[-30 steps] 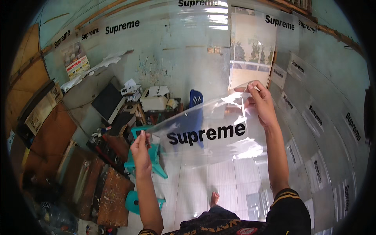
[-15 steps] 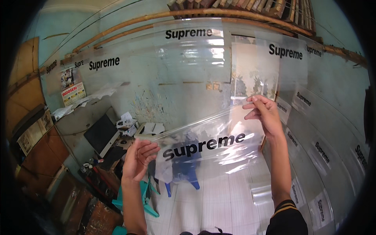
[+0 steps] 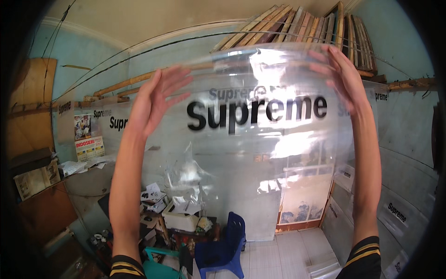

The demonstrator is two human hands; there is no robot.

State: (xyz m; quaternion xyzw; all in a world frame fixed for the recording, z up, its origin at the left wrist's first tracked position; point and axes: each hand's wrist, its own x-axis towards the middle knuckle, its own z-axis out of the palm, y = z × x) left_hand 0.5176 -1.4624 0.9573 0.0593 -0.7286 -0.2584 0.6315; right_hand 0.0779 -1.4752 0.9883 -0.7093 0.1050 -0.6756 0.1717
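A clear plastic sheet (image 3: pixel 241 144) with large black lettering is spread in front of me, glossy and wrinkled. Its upper edge runs between my raised hands. My left hand (image 3: pixel 160 93) grips the sheet's left side, fingers reaching inward across it. Higher up, my right hand (image 3: pixel 343 76) has the right side, its fingers blurred by motion. The exact finger contact is hard to make out at both corners. Behind it, similar lettered sheets (image 3: pixel 106 114) hang along a bamboo pole (image 3: pixel 125 83).
Wires (image 3: pixel 153 45) cross overhead. Wooden frames (image 3: pixel 297 28) are stacked on a high rack. Below stand a blue plastic chair (image 3: pixel 223 255), a green stool (image 3: pixel 160 265) and a cluttered desk with a whitish machine (image 3: pixel 181 218). More lettered sheets (image 3: pixel 397 211) line the right side.
Both hands have risen from chest level to high in the view, carrying the plastic sheet up and closer. The view has tilted upward, showing more ceiling.
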